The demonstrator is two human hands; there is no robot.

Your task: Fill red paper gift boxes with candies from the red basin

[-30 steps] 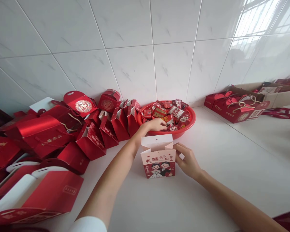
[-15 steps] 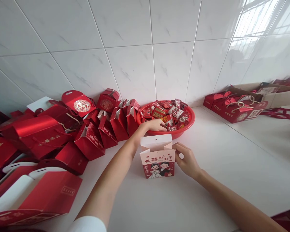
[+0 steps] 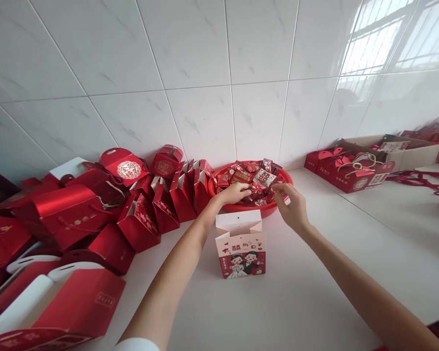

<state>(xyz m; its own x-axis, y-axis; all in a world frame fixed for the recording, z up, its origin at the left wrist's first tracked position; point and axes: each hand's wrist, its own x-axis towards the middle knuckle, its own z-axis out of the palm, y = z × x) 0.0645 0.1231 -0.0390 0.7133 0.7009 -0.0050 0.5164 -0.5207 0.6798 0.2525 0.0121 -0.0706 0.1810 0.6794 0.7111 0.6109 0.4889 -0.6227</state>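
Observation:
A red plastic basin (image 3: 269,210) full of wrapped candies (image 3: 265,178) stands against the wall. My left hand (image 3: 236,193) lies over its front left part, fingers bunched down among the wrappers; what they grip is hidden. At the basin's right side my right hand (image 3: 292,207) is bent inward, thumb and fingers drawn close together at the candies; I cannot make out what is between them. Upright in front of the basin is an open-topped paper gift box (image 3: 241,258), pink and red with a cartoon couple. Neither hand touches this box.
Many red gift boxes (image 3: 66,214) crowd the left side, with a row of narrow open boxes (image 3: 183,192) beside the basin. At the right are red boxes with rope handles (image 3: 351,170), a cardboard carton (image 3: 413,158) and dark red ribbons (image 3: 417,180). A tiled wall (image 3: 197,122) runs behind.
My right hand has left the side of the gift box and moved up and forward to the basin's right side. My left hand stays among the candies. The view has tilted up slightly.

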